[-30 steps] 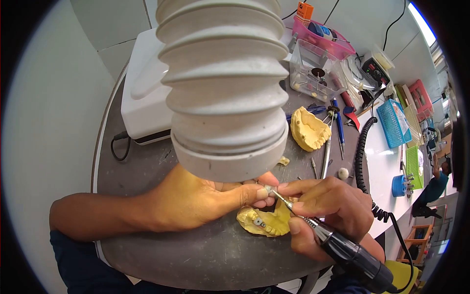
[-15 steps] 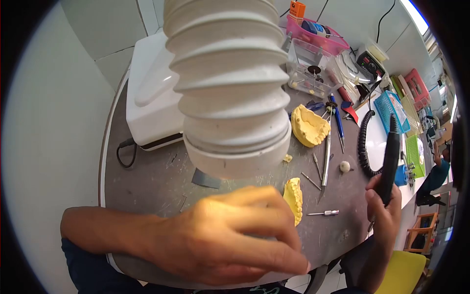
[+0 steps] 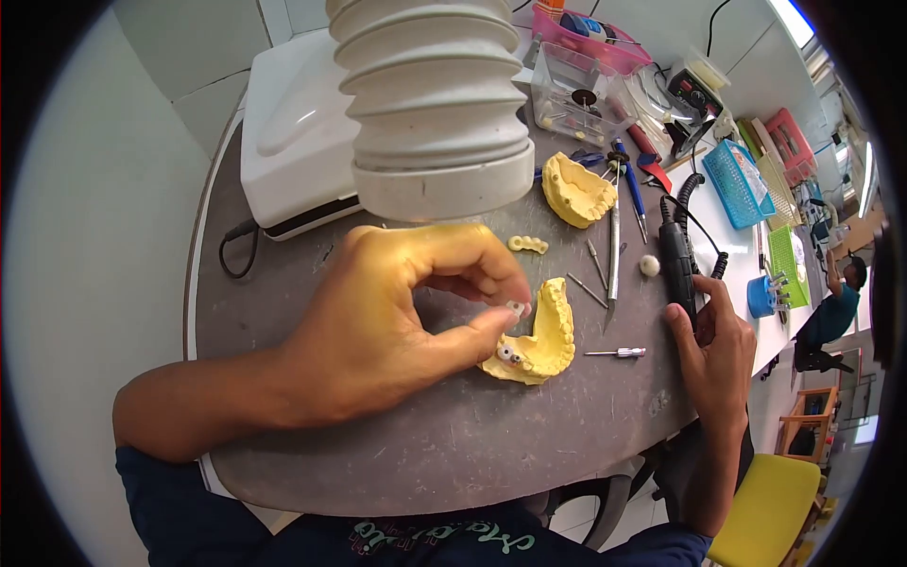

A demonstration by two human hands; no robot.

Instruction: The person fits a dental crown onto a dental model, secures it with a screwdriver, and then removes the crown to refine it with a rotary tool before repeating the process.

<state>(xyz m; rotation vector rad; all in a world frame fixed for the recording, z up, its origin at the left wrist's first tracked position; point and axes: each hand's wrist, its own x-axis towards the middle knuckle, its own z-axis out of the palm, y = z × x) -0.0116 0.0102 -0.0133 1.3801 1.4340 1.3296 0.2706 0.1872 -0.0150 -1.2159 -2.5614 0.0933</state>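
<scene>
My left hand (image 3: 373,326) pinches a small whitish tooth-like piece (image 3: 515,308), probably a dental crown, between thumb and forefinger. Just below it on the bench lies a yellow plaster dental model (image 3: 559,326), horseshoe-shaped, with metal-coloured posts at its left end; the fingers partly cover this model. At the right, my right hand (image 3: 718,350) has its thumb and fingers around the lower end of a black rotary handpiece (image 3: 676,260), which lies low over the bench. A short row of joined tooth-coloured crowns (image 3: 527,245) sits above the model.
A ribbed white suction hose (image 3: 439,123) hangs over the bench. Behind are a second plaster model (image 3: 576,192), a knife (image 3: 614,255) and a clear box (image 3: 576,94). A small screwdriver (image 3: 616,352), a round white bur (image 3: 649,266) and a blue bur stand (image 3: 761,297) lie rightward. Another person (image 3: 831,307) is in the background.
My left hand has lifted and turned, now showing the small piece in its pinch and uncovering the model. My right hand has lowered the handpiece leftward toward the bench. The view has shifted.
</scene>
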